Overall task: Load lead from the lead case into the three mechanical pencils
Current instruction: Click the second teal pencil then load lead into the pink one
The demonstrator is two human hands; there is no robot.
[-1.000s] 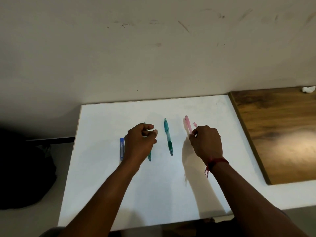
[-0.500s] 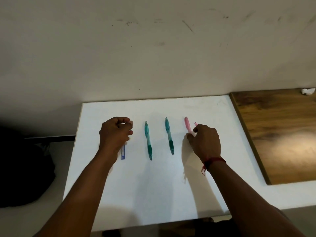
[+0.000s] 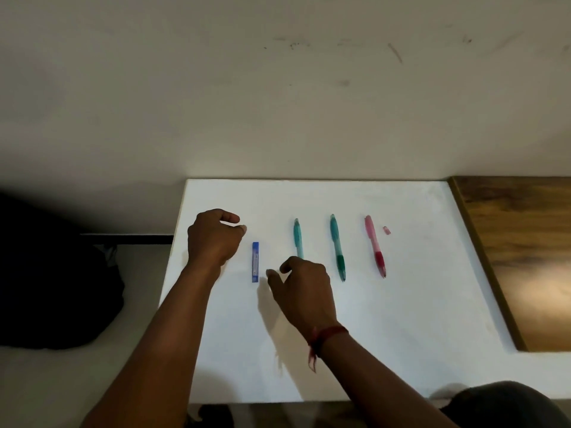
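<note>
Compared against the view half a second back: found the right hand (image 3: 301,288) gone from the pink mechanical pencil (image 3: 374,245) and brought leftward across the white tabletop (image 3: 401,319) to just beside the lower end of the blue lead case (image 3: 255,262). Found the left hand (image 3: 213,239) off that case and shifted to its left, leaving the case fully exposed.

Recorded the left hand curled into a loose fist, thumb tip at the index finger, gripping nothing visible and clear of the case. Recorded the right hand part open — thumb and index finger spread with a gap between them, other fingers loosely bent, holding nothing. Cannot tell whether it touches the tabletop. Noted it covering the lower half of the light teal mechanical pencil (image 3: 298,239), with a red thread (image 3: 327,333) at the wrist.

Located the lead case flat on the tabletop between the two hands, leftmost in the row. Located the darker teal mechanical pencil (image 3: 336,245) and the pink one lying roughly parallel further right, untouched — with a small pink piece (image 3: 387,230) just beside the pink pencil's far end.
</note>
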